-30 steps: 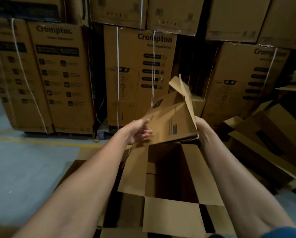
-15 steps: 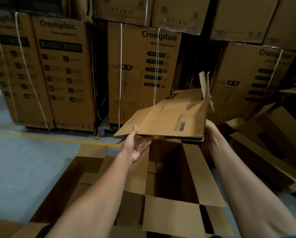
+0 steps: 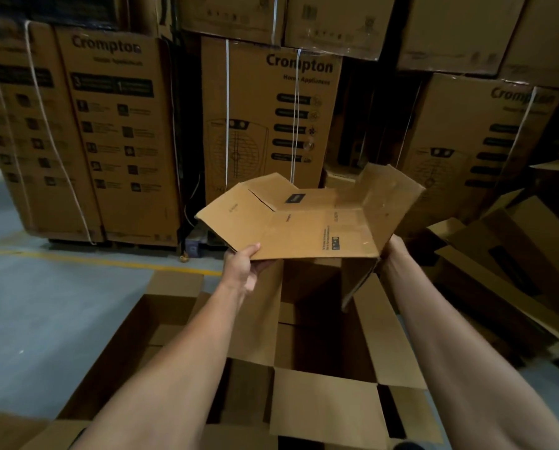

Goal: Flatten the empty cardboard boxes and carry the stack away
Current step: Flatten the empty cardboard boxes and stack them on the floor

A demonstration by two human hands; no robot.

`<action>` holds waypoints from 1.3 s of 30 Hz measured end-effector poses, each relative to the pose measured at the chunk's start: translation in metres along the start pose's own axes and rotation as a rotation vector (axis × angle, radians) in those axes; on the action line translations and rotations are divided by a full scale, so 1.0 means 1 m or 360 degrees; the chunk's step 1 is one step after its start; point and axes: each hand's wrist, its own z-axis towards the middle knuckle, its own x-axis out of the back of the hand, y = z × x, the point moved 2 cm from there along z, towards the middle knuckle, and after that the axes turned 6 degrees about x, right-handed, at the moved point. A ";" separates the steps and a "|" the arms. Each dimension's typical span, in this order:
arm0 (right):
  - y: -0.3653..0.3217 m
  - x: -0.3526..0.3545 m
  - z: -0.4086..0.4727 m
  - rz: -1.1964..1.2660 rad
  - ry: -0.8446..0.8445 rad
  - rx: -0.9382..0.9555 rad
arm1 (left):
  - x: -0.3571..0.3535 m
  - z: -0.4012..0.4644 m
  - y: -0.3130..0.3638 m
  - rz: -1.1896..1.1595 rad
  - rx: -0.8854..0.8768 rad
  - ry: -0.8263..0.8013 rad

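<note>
The right hand (image 3: 393,250) has its fingers hidden behind the flattened box (image 3: 307,222).

Warehouse: stacked strapped Crompton cartons (image 3: 125,131), concrete floor (image 3: 44,303), yellow line (image 3: 109,262).

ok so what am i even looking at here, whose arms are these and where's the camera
The camera sits on a person's head, looking forward and down, so the two bare arms are that person's own. The left hand grips the near left corner of a small, partly flattened brown cardboard box; the right hand holds its right side, fingers hidden behind it. Below stands a large open brown carton on the grey concrete floor. Behind are tall strapped Crompton cartons, and loose cardboard pieces lie at right.
</note>
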 end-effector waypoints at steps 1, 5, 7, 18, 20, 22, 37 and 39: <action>0.006 0.003 0.005 -0.0043 0.0128 0.0018 | 0.002 0.004 0.001 -0.0013 -0.0019 0.0036; 0.023 0.007 -0.014 -0.0445 0.0649 0.0234 | 0.004 0.015 0.005 -0.0035 -0.0094 0.0134; 0.034 0.003 -0.047 -0.0492 0.0738 0.0399 | 0.002 0.019 0.008 -0.0051 -0.0109 0.0141; 0.074 -0.050 -0.084 0.0668 -0.0122 0.0011 | 0.019 0.020 0.027 -0.0019 -0.0191 0.0128; 0.062 -0.057 -0.081 0.0692 -0.0086 0.0034 | 0.033 0.020 0.029 -0.0010 -0.0221 0.0166; 0.060 -0.071 -0.081 0.0638 -0.0104 0.0025 | 0.050 0.019 0.031 -0.0002 -0.0220 0.0216; 0.155 -0.228 -0.123 0.0428 -0.0647 -0.0105 | 0.209 -0.039 0.127 -0.0149 -0.0385 0.0667; 0.175 -0.258 -0.134 0.0386 -0.0727 -0.0169 | 0.243 -0.051 0.142 -0.0181 -0.0404 0.0784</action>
